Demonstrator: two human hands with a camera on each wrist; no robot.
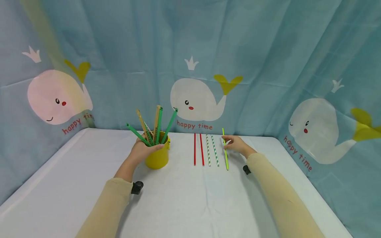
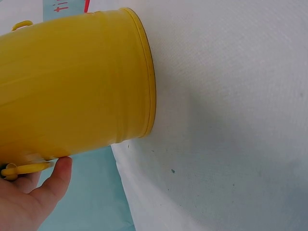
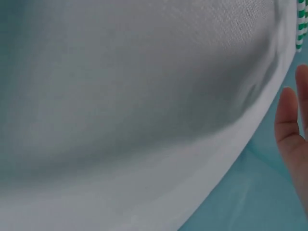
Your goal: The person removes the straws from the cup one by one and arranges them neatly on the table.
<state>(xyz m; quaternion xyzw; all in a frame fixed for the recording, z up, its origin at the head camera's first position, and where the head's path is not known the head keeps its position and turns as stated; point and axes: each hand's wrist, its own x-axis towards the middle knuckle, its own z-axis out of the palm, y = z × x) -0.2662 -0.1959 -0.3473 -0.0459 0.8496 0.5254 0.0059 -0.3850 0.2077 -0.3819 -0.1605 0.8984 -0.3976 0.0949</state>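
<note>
A yellow bucket [image 1: 156, 159] stands upright on the white table, holding several green and tan straws [image 1: 156, 127]. My left hand [image 1: 141, 151] grips it from the left near the rim, the thumb across the front. In the left wrist view, my fingers [image 2: 60, 180] touch the bucket's side [image 2: 77, 82] beside its handle joint. Farther right, my right hand [image 1: 236, 145] pinches a yellow-green straw [image 1: 226, 155] between thumb and fingers. That straw is out of sight in the right wrist view, where some fingers [image 3: 287, 115] show at the right edge.
Between the hands, two red straws [image 1: 194, 150] and two green-and-white striped straws [image 1: 208, 150] lie in a row on the white table [image 1: 190, 198]. A blue curtain [image 1: 262, 99] printed with whales hangs behind the table and along its sides.
</note>
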